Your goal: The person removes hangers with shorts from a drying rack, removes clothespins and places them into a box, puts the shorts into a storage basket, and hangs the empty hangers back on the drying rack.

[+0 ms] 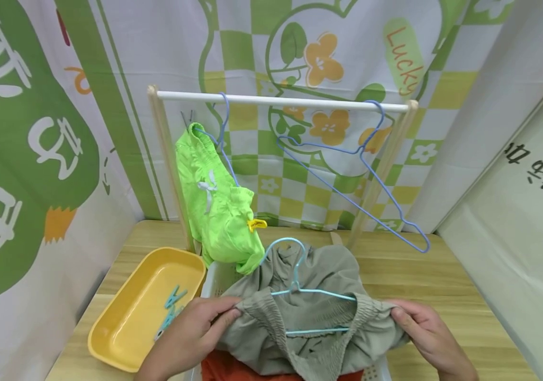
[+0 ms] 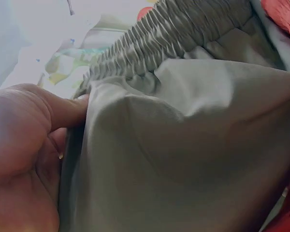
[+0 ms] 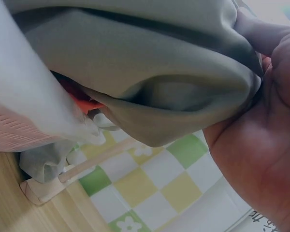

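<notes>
Between both hands stretches a pair of grey-green pants (image 1: 381,330) with a gathered elastic waistband, its opening facing up. The left hand (image 1: 195,328) pinches one side of the waistband between thumb and fingers; in the left wrist view its thumb (image 2: 67,112) presses on the cloth. Opposite it, the right hand (image 1: 426,330) pinches the other side, also seen in the right wrist view (image 3: 261,140). A light blue hanger (image 1: 295,286) sits in the waist opening, its hook sticking out above. Below the pants, red-orange cloth (image 1: 233,368) lies in a white basket (image 1: 383,370).
Behind the basket stands a rack with a white rod (image 1: 276,99). Bright green shorts (image 1: 209,201) hang at its left with a yellow clip (image 1: 256,224); a bare blue hanger (image 1: 362,150) hangs at right. A yellow tray (image 1: 124,323) at left holds teal clothespins (image 1: 174,297).
</notes>
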The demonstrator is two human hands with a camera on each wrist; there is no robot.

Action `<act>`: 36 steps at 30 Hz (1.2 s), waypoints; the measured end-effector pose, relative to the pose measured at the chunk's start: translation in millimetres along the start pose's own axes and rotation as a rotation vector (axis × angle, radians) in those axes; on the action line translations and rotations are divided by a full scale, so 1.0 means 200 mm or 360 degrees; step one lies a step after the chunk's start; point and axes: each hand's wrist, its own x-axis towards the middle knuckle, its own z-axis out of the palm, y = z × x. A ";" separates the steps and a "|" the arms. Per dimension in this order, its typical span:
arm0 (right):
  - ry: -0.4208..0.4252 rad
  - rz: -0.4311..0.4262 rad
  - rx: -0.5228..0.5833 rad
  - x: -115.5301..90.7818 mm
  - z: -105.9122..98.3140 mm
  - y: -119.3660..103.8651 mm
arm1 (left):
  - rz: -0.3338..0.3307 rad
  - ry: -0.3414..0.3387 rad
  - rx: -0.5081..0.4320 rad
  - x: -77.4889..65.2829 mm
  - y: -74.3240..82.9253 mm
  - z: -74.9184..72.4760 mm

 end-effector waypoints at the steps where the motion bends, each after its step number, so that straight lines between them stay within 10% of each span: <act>1: -0.0008 0.0003 -0.0012 0.00 0.00 0.00 | -0.0004 0.0005 0.0018 0.00 0.01 0.00; 14: -0.0122 -0.0146 0.0262 0.00 -0.01 0.06 | 0.0142 0.0173 0.0109 -0.03 -0.02 -0.02; 26: 0.0000 -0.0237 0.0612 -0.04 -0.06 0.12 | 0.0065 0.0314 0.0163 -0.09 -0.06 -0.10; 36: 0.0064 -0.0129 0.0586 -0.05 -0.07 0.13 | 0.0012 0.0389 -0.0174 -0.09 -0.07 -0.14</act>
